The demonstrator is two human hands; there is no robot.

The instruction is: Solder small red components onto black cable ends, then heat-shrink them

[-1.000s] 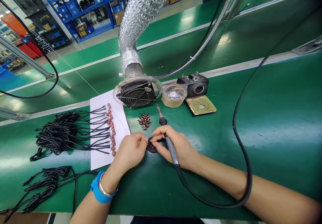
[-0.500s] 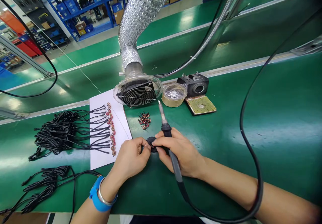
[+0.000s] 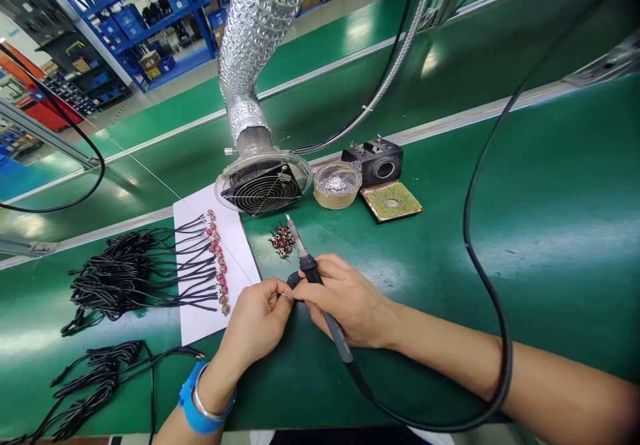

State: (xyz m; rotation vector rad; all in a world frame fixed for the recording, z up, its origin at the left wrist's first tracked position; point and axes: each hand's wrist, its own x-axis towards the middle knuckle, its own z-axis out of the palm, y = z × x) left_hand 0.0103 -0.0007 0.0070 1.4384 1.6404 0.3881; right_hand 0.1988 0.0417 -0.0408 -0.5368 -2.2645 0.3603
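Note:
My right hand [image 3: 345,298] is closed round a black soldering iron [image 3: 315,278], its metal tip pointing up and away toward a small heap of red-and-black coil parts [image 3: 281,240]. The same hand's fingertips rest on a small black round piece [image 3: 293,278] on the green belt. My left hand [image 3: 257,322] is pinched shut just left of that piece, holding a thin wire end at it. A blue wrist strap and a metal bangle sit on my left wrist [image 3: 203,398].
A white sheet [image 3: 200,325] carries a row of black leads with coils [image 3: 216,262]. Black cable bundles [image 3: 107,275] lie to the left. Behind stand a fume fan [image 3: 263,188] on a foil duct, a solder pot [image 3: 337,184], a black holder [image 3: 376,158] and a sponge pad [image 3: 391,202].
The soldering iron's tip has swung down and left, closer to the heap of coils. Both hands stay pinched together at the small black piece; the view shifted slightly.

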